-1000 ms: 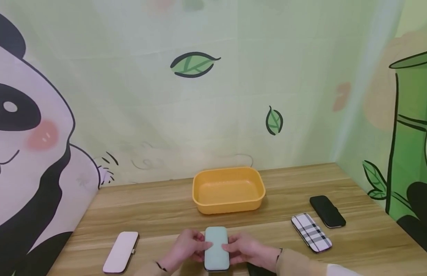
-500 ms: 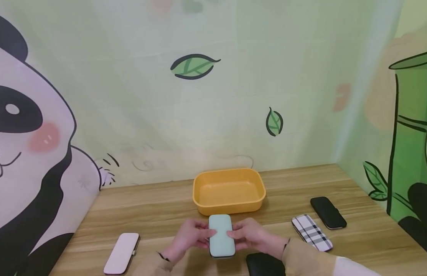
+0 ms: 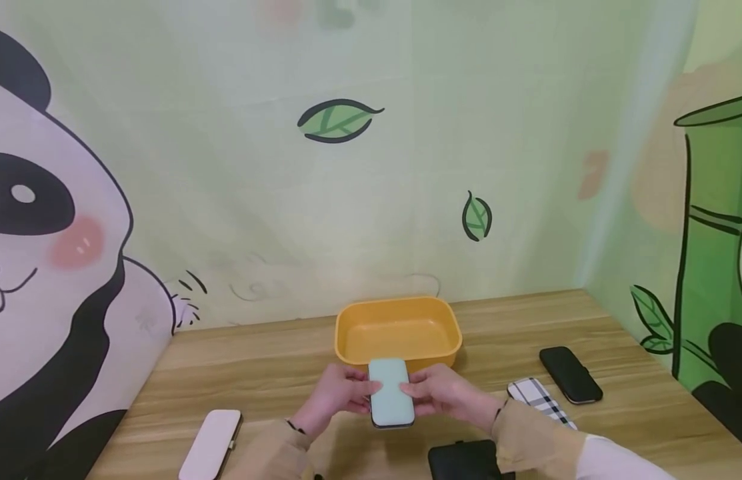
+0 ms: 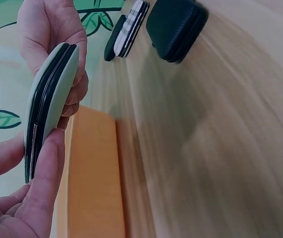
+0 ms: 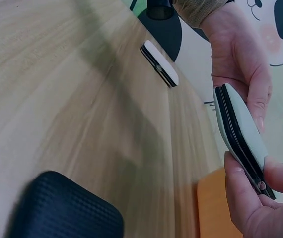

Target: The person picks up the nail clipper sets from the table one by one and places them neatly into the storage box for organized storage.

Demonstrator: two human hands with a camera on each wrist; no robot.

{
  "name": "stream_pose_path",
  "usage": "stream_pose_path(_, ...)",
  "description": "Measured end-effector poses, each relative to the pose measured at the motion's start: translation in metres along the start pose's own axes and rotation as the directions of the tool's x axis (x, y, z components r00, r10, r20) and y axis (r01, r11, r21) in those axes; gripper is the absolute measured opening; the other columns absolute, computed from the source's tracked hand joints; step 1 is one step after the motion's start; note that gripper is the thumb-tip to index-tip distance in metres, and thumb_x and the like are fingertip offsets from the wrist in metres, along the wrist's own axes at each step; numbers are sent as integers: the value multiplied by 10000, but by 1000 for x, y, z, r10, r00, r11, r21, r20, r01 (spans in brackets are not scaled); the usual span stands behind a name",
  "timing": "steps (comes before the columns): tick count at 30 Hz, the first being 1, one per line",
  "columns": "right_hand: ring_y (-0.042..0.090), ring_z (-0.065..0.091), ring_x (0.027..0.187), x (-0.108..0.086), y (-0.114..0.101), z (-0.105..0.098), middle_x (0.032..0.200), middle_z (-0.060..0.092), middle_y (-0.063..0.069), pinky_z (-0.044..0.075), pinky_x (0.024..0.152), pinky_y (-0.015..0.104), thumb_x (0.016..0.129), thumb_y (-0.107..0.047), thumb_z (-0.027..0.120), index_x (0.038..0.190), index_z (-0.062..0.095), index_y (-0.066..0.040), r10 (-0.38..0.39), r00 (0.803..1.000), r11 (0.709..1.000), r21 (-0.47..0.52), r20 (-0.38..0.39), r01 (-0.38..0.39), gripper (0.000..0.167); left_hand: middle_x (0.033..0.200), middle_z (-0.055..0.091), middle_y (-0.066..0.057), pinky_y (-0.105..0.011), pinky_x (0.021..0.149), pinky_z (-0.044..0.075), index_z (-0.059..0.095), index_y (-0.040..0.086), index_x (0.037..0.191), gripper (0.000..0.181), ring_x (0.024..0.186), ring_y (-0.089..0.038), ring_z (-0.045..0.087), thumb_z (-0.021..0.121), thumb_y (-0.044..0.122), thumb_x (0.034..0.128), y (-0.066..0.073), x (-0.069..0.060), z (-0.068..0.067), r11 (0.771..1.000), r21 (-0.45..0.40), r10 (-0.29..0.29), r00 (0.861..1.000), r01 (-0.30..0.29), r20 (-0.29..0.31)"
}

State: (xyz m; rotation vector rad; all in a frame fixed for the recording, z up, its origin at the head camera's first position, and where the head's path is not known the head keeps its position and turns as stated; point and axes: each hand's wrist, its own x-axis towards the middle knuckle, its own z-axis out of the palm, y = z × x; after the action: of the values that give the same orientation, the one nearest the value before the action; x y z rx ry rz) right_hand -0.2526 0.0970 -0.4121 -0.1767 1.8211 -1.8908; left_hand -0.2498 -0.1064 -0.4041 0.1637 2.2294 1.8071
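Observation:
Both hands hold a slim pale mint case (image 3: 391,393) with a dark seam, raised above the table in front of the yellow basket. My left hand (image 3: 336,395) pinches its left edge, thumb on the top face and fingers underneath. On the opposite edge, my right hand (image 3: 444,395) grips it the same way. In the left wrist view the mint case (image 4: 52,106) appears edge-on, its dark rim and metal strip showing; it looks closed. The far side of the yellow basket (image 3: 371,308) stays visible, while the mint case hides part of its front wall.
A pale pink case (image 3: 210,443) lies at left on the wooden table (image 3: 275,373). At right are a black case (image 3: 570,373) and a plaid case (image 3: 541,401), partly covered by my right sleeve. Another black case (image 3: 463,460) sits near the front. Printed cloth (image 3: 395,200) hangs behind.
Both hands have lifted the mint case and carried it forward and slightly right, up to the yellow basket's front. The black case near the front has come into fuller view.

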Motion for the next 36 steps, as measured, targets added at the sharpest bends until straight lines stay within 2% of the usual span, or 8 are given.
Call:
stream_pose_path(7, 249, 601, 845, 6, -6, -7, 965, 610, 207, 501, 719, 379, 903, -64, 547, 1142, 461, 203, -26, 999, 999, -46, -23, 25, 368, 668, 618, -151, -376, 562, 524, 579, -118, 883, 249, 530, -176, 593, 700, 75, 784, 5, 11, 1, 1000, -12, 27, 1000, -27, -13)
stream_pose_path(17, 262, 590, 863, 14, -15, -11, 976, 601, 211, 489, 747, 400, 908, -47, 531, 1169, 420, 221, -17, 999, 999, -37, -29, 16, 390, 692, 626, -162, -374, 576, 524, 592, -120, 897, 259, 555, -181, 600, 699, 90, 790, 11, 19, -2, 1000, 11, 23, 999, -22, -27)
stream_pose_path(29, 241, 594, 832, 26, -18, -15, 941, 612, 175, 499, 728, 369, 907, -68, 539, 1172, 437, 197, 0, 996, 999, -40, -87, -3, 389, 706, 623, -159, -366, 580, 525, 567, -148, 951, 314, 564, -197, 603, 696, 91, 794, 15, 29, -3, 999, 19, 28, 998, -27, -58)
stream_pose_path(36, 247, 598, 822, 33, -20, -16, 915, 614, 171, 502, 721, 362, 895, -77, 562, 1153, 465, 182, 10, 988, 999, -32, -153, -15, 378, 700, 623, -139, -349, 574, 525, 583, -127, 928, 292, 568, -195, 602, 702, 100, 789, 13, 40, -4, 1000, 2, 24, 996, -24, -82)
